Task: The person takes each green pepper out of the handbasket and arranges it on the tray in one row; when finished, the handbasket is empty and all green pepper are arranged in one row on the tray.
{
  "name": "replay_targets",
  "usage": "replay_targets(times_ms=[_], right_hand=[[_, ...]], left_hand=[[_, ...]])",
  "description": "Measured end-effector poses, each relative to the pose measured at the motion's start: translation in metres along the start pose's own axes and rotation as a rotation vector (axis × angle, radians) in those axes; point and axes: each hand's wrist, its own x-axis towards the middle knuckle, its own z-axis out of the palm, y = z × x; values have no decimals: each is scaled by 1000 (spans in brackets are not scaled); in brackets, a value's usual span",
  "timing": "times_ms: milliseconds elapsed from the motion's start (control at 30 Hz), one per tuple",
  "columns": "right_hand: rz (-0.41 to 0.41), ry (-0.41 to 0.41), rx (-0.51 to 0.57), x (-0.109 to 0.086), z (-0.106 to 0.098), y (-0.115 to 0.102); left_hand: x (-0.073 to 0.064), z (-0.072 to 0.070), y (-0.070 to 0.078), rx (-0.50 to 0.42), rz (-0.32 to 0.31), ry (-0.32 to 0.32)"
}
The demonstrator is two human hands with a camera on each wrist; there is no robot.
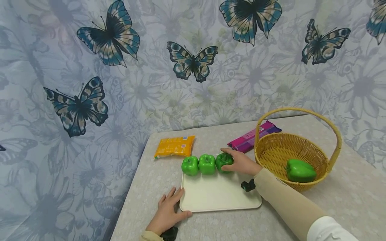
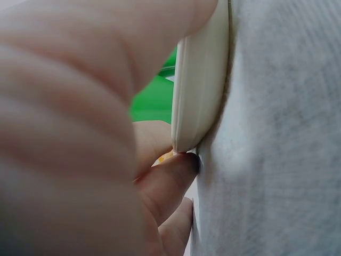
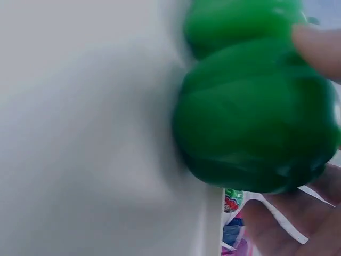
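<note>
A cream tray [image 1: 221,195] lies on the table. Three green bell peppers stand in a row along its far side: a left one [image 1: 190,165], a middle one [image 1: 207,164] and a right one [image 1: 222,161]. My right hand [image 1: 241,163] holds the right pepper, its thumb on the near side and its fingers round the far side. In the right wrist view this pepper [image 3: 250,117] sits close against its neighbour. My left hand [image 1: 169,212] rests at the tray's near left corner, fingers spread along the rim. The left wrist view shows fingertips touching the tray edge [image 2: 200,85].
A wicker basket [image 1: 271,147] with a tall handle stands on the right, and another green bell pepper [image 1: 300,170] lies in it. Behind the tray are an orange packet [image 1: 175,146] and a purple-pink packet [image 1: 253,136]. A butterfly-patterned wall covering [image 1: 193,103] rises behind the table.
</note>
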Motion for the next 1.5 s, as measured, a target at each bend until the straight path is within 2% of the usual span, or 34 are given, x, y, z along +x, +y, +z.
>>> replay_targets(times_ms=[100,167,367,467,600,733,867,1000,1200,1333,1500], right_hand=[[-15,-10,-7,-8,-8,-2],[-36,-8,6,-16,-21,-7],[-91,37,29,-37,-80,-19],[-49,55,32,-46,-103,-8],[74,66,-21,-63,-122,19],[182,-16,-123,-77,-128,43],[247,-104,-153,-84,-124,66],[270,-93,-202,-85,-121,81],[304,-84,-269,-78,-125,82],[295,-6,-277,-73,-124,83],[261,226,-177,-70,-123,85]], left_hand=[[0,2,-1,4,0,-8],[0,2,-1,-2,-7,-15],[0,0,-1,8,-28,-9],[-1,-1,-1,15,-37,0],[-2,-3,-2,22,-44,1],[-5,-5,-2,39,-53,9],[-7,-8,-1,48,-52,19],[-4,-7,0,45,-54,18],[0,-2,0,33,-22,12],[0,2,1,33,-11,9],[-1,3,3,30,-19,9]])
